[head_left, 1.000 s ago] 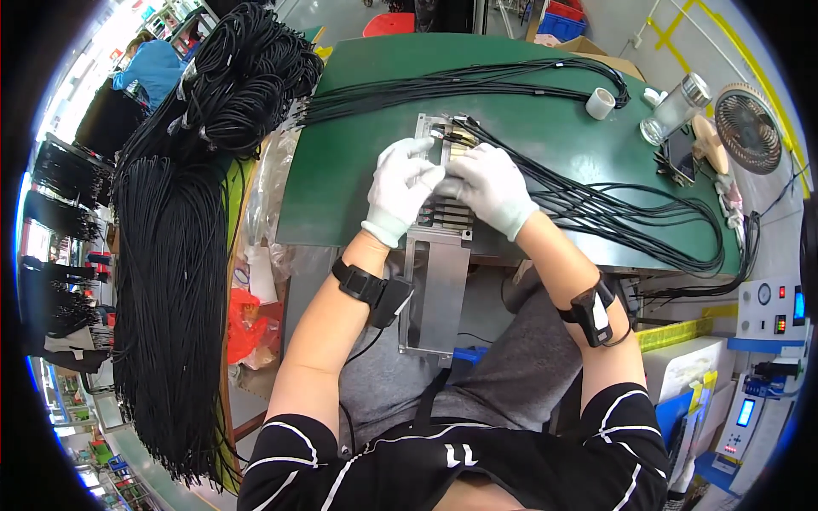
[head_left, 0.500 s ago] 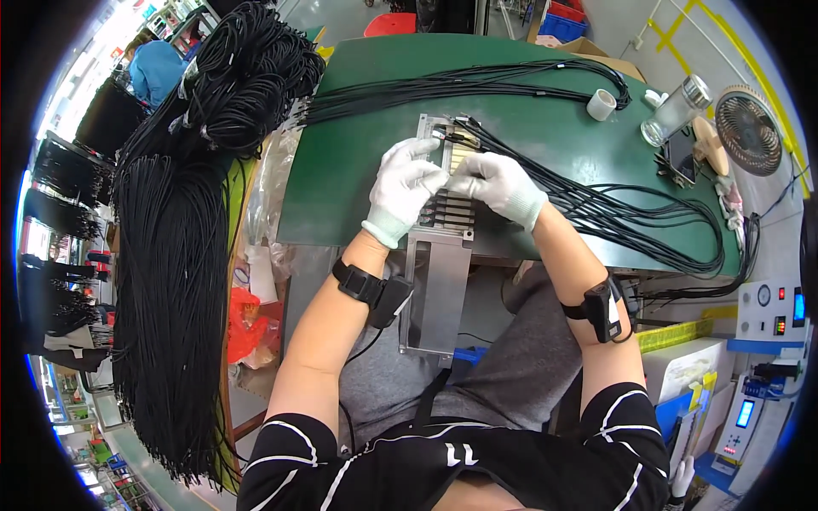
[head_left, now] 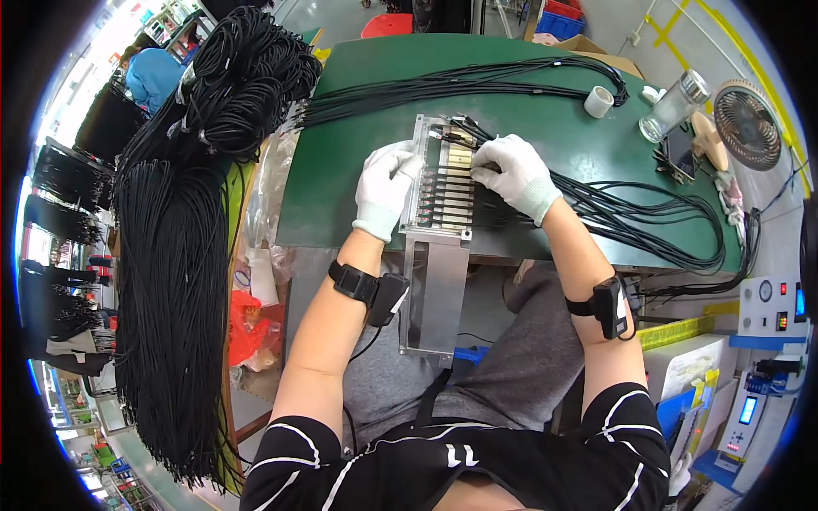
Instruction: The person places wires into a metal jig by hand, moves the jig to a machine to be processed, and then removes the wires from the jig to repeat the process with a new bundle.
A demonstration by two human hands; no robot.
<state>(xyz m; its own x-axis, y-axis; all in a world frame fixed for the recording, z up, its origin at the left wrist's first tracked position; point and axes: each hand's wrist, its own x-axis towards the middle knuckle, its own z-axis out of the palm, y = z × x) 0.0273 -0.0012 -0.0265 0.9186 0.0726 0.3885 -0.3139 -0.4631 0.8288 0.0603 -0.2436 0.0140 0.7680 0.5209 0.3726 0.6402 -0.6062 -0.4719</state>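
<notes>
Black cables (head_left: 576,194) look light and limp, best pinched near their ends; left hand (head_left: 386,187) curls at metal fixture's (head_left: 414,211) nine o'clock, right hand (head_left: 515,175) at three, grips unclear.

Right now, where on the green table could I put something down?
Bare tabletop shows left of the left hand, nearer than the far cables. Another patch lies between the tape roll and the looped cables. It's crowded around the metal fixture and right hand.
</notes>
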